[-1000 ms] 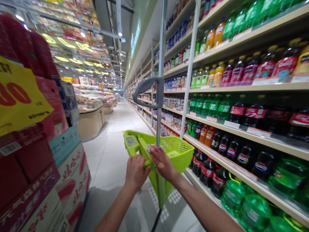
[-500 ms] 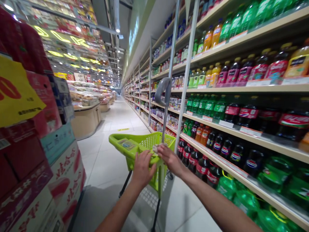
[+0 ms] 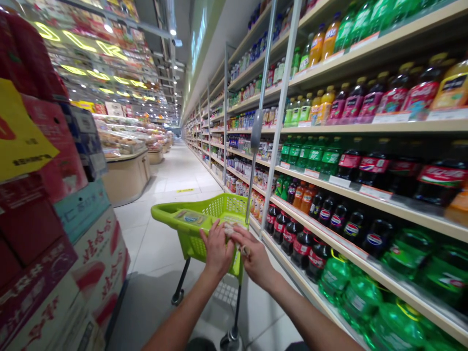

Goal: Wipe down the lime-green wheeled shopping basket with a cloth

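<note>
A lime-green wheeled shopping basket stands in the aisle before me. Its tall metal pole rises to a grey handle, seen edge-on. Both my hands meet at the basket's near rim. My left hand lies over the rim with its fingers curled up onto a small crumpled white wad. My right hand closes on the same wad from the right. What the wad is made of I cannot tell. A flat packet lies on the basket's front lip.
Long shelves of soft-drink bottles run along the right, close to the basket. Stacked red and white cartons with a yellow price sign crowd the left. A round display counter stands further down the tiled aisle.
The basket has swung left and nearer, and its handle has turned from side-on to edge-on. My hands have drawn together on the wad at the rim.
</note>
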Demonstrator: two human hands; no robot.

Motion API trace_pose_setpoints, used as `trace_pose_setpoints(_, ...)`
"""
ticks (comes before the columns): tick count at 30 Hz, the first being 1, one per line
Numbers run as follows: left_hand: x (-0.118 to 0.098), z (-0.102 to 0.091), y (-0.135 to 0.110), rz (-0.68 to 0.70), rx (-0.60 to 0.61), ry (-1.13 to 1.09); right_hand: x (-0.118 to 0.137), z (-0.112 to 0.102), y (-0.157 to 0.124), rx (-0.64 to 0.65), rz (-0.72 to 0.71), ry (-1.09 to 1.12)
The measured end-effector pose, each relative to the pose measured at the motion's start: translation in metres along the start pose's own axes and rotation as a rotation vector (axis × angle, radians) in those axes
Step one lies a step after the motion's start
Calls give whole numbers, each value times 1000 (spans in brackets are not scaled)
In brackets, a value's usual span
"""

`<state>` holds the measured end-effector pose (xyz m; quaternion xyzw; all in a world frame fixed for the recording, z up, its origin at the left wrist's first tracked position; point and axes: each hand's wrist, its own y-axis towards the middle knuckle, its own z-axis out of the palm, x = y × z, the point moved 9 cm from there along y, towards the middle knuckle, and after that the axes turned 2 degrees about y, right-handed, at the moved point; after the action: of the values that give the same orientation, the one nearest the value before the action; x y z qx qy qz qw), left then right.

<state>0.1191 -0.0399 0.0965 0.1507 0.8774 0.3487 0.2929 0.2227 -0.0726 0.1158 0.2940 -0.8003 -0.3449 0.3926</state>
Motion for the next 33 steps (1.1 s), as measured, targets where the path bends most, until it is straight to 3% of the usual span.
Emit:
trace_pose_setpoints(4,-6,0,0,120,43,17,-33,-29,3,-153,134,-93)
trace_pose_setpoints(6,5,-9,6,127,-16,48,-38,-33,3,-179,163,-90)
trace_pose_setpoints(9,39,-26,16,-60,-145,80,-20,-14,4,-138,118,-92)
trace_pose_setpoints(12,49,-30,20,-123,-128,-37,2,23,13,-85,99,-104)
trace_pose_setpoints(15,37,-34,21,-80,-81,-222,9,44,28,-117,135,-63)
trace_pose_setpoints(18,20,-28,26,-39,71,-295,6,45,38,-55,139,46)
trace_pose_setpoints(22,-2,-10,32,11,229,-67,-12,22,28,94,163,137)
trace_pose_setpoints(27,-21,-4,30,124,214,75,-39,-14,6,-39,211,-174)
trace_pose_setpoints(30,0,-19,29,217,165,90,-38,-14,2,-33,163,-260)
trace_pose_setpoints(33,47,-50,31,142,-42,139,-34,-14,3,-41,162,-294)
